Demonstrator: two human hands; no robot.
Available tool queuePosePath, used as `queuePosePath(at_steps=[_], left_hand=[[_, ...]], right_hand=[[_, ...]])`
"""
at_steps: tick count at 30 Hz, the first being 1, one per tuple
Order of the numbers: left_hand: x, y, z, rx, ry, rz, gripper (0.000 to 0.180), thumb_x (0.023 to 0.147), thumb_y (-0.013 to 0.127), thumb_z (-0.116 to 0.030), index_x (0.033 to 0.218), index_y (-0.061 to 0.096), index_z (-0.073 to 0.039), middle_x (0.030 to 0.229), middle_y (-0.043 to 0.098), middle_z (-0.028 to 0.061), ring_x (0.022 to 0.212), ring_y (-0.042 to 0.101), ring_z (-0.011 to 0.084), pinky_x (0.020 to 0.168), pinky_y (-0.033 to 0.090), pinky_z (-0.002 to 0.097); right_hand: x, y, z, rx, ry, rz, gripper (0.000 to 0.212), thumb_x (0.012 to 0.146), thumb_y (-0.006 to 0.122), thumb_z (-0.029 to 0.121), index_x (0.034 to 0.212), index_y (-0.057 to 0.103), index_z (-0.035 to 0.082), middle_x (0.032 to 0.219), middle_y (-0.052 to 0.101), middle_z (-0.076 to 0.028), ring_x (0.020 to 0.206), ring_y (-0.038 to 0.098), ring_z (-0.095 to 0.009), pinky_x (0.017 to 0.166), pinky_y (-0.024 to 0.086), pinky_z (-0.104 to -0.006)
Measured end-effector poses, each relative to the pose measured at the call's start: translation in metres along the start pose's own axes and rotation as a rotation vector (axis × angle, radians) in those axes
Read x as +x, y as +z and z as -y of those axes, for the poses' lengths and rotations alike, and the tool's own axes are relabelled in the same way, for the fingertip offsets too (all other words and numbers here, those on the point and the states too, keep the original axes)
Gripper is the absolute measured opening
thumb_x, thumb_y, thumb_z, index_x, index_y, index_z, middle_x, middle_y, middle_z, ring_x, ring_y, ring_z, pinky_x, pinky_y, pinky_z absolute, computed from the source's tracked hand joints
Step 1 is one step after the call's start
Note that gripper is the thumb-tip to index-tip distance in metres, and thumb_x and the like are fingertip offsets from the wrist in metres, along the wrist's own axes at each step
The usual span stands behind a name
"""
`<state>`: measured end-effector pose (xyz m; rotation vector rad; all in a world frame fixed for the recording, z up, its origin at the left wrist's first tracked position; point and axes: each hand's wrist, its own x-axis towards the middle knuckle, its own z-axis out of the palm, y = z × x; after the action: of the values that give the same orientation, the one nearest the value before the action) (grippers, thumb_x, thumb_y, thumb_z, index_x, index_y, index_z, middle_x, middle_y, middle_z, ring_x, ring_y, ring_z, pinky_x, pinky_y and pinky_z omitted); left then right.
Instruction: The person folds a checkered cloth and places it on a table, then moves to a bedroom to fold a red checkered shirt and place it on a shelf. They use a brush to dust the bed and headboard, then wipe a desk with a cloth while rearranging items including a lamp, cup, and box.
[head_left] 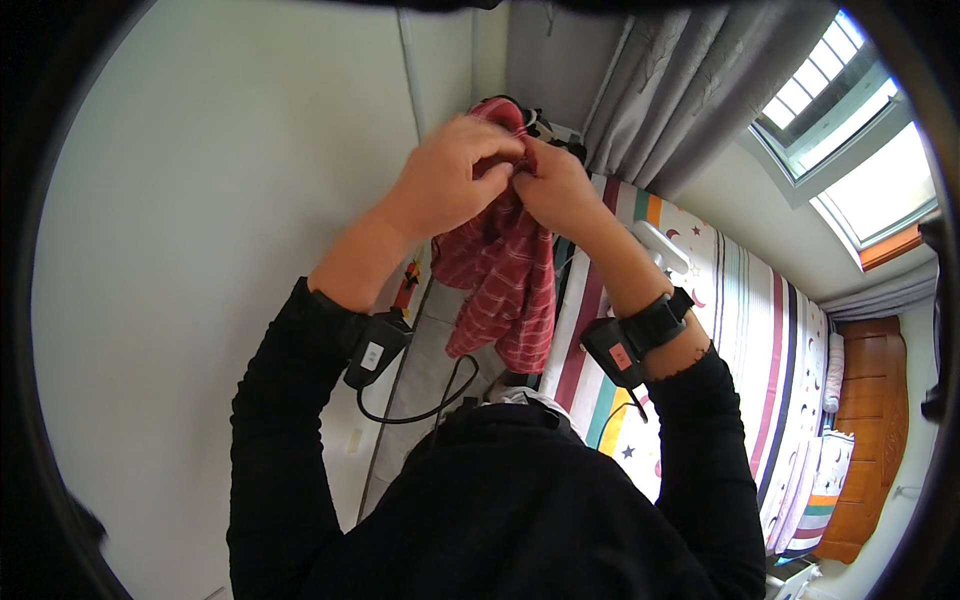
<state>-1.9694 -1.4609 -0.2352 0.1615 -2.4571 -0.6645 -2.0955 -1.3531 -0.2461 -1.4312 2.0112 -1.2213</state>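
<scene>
A red shirt [500, 300] with thin white checks hangs in loose folds in front of me, its lower end above the floor. At its upper part my left hand [450, 172] is closed, thumb and fingers bent together on the cloth, slightly blurred. Close beside it my right hand [560, 190] pinches the same cloth, the thumb toward the left hand. The fingertips of both hands nearly meet. Whatever small part of the shirt lies between them is hidden.
A bed with a striped, patterned sheet [700, 300] runs along my right, a white device [660, 247] on its edge. The wall [200, 250] stands close on my left. Grey curtains [690, 90] hang beyond the bed, near an open window [830, 110]. A black cable [425, 415] loops from my left wrist.
</scene>
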Motion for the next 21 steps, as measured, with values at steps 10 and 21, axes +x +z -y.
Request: queuePosePath(at_steps=[10,21], left_hand=[[0.007,-0.01,0.002,-0.417,-0.182,0.152,0.023,0.082,0.062,-0.002,0.105,0.063,-0.003,0.087,0.066,0.0053,0.08,0.06,0.011,0.075,0.049,0.0264],[0.003,-0.069,0.026,-0.308,-0.36,0.049,0.021,0.083,0.065,-0.006,0.103,0.069,-0.006,0.085,0.069,0.0052,0.076,0.065,0.0132,0.071,0.053,0.0251]], right_hand=[[-0.052,0.012,-0.01,-0.298,-0.187,-0.466,0.066,0.069,0.065,0.008,0.13,0.04,0.007,0.117,0.056,-0.018,0.104,0.056,-0.034,0.083,0.047,-0.0398],[-0.079,-0.085,-0.109,0.034,0.035,-0.529,0.023,0.082,0.054,0.011,0.103,0.059,0.004,0.107,0.061,-0.016,0.103,0.058,-0.031,0.088,0.044,-0.0367]])
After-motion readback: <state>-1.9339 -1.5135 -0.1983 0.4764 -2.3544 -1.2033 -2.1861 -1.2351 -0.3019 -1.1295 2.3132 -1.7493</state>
